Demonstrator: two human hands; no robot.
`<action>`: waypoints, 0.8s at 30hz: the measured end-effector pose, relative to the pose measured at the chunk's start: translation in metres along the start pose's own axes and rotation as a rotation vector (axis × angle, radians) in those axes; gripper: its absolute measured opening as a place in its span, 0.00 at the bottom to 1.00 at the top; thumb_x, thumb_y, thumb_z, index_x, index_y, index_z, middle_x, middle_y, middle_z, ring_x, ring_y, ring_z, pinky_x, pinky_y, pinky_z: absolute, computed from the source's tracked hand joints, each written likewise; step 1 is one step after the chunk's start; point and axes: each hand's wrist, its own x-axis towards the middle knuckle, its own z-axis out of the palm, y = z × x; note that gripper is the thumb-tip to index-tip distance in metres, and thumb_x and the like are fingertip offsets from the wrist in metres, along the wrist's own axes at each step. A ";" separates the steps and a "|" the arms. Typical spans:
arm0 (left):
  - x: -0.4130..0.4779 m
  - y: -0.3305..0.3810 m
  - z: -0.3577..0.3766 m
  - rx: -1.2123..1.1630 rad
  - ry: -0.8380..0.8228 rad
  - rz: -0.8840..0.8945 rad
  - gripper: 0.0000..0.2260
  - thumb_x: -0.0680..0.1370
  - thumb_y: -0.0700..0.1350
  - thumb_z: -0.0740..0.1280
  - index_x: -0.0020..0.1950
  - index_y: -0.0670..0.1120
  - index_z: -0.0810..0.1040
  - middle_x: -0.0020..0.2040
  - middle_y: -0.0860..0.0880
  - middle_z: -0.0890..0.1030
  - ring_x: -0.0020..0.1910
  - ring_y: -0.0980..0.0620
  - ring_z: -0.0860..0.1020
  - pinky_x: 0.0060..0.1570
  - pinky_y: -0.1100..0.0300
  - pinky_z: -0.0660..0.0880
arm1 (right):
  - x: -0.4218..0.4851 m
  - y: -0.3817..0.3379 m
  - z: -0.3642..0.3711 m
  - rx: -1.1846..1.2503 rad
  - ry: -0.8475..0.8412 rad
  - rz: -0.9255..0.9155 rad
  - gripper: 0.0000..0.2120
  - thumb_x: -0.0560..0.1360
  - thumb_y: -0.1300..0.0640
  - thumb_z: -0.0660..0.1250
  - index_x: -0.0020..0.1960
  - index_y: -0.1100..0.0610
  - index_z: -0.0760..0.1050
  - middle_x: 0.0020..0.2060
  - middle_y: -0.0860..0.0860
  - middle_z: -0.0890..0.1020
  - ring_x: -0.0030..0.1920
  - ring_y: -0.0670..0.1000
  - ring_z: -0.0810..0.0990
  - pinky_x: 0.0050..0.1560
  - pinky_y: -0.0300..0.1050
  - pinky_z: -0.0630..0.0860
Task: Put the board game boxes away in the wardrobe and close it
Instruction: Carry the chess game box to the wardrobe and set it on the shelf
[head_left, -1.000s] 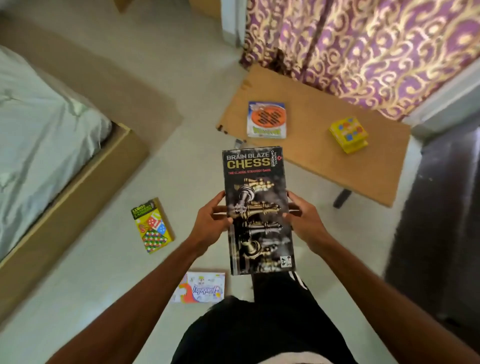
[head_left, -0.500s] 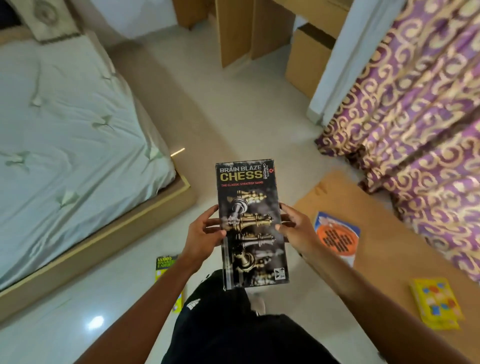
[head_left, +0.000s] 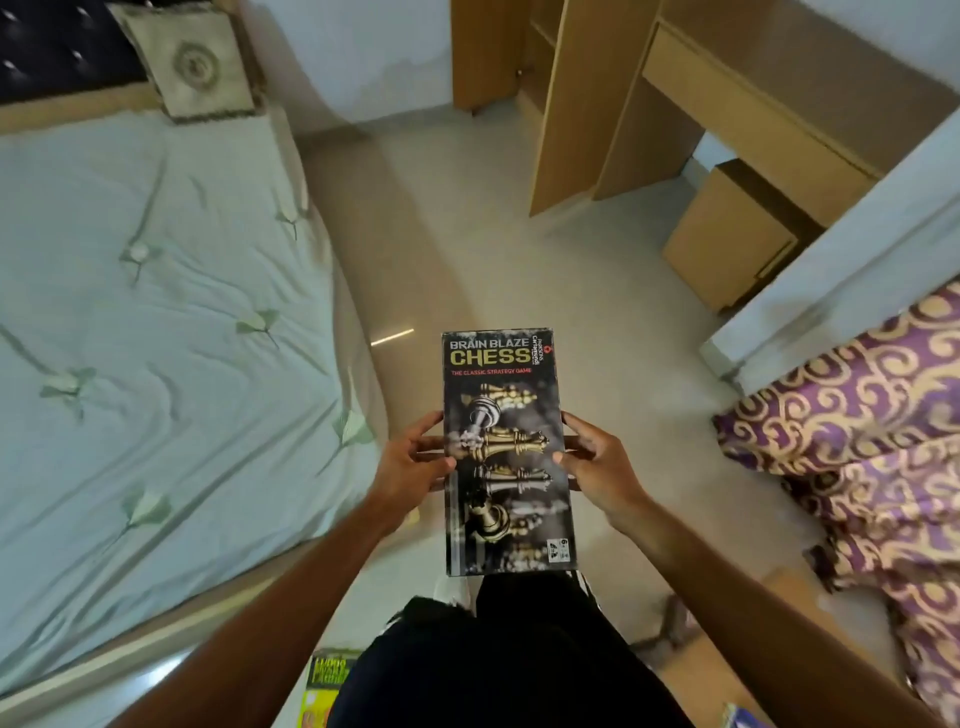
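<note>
Chess box (head_left: 506, 452) pinched at long edges by left hand (head_left: 410, 462), right hand (head_left: 597, 467). Risk: edge grip slips, lid opens; green box (head_left: 327, 680) by feet, probably game, trip hazard.

This is a bedroom in a home, shown by a wide bed with a pale green quilted cover (head_left: 156, 338), a beige patterned cushion (head_left: 195, 65), a tall light-wood wardrobe (head_left: 566, 114), a matching wooden desk (head_left: 753, 104) and a purple-and-gold swirl-patterned curtain (head_left: 857, 441).

Pale floor (head_left: 519, 270), green game box (head_left: 331, 675)
</note>
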 end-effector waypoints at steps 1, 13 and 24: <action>0.021 0.014 -0.001 -0.004 0.004 0.001 0.31 0.73 0.28 0.68 0.68 0.58 0.73 0.55 0.44 0.83 0.53 0.45 0.82 0.46 0.49 0.82 | 0.023 -0.012 -0.001 -0.001 0.014 0.005 0.29 0.73 0.66 0.70 0.72 0.52 0.68 0.58 0.50 0.82 0.55 0.49 0.82 0.59 0.51 0.79; 0.343 0.198 0.027 -0.028 0.035 0.020 0.30 0.74 0.29 0.68 0.73 0.51 0.70 0.57 0.43 0.82 0.55 0.44 0.83 0.45 0.49 0.83 | 0.379 -0.153 -0.061 -0.048 -0.010 -0.066 0.28 0.74 0.63 0.70 0.71 0.51 0.69 0.62 0.48 0.79 0.56 0.50 0.81 0.57 0.51 0.80; 0.603 0.367 0.005 -0.116 0.135 0.094 0.29 0.74 0.27 0.67 0.71 0.50 0.73 0.58 0.43 0.81 0.53 0.46 0.83 0.44 0.49 0.83 | 0.684 -0.308 -0.071 -0.090 -0.069 -0.113 0.27 0.74 0.62 0.70 0.70 0.49 0.70 0.62 0.47 0.79 0.57 0.51 0.81 0.55 0.53 0.81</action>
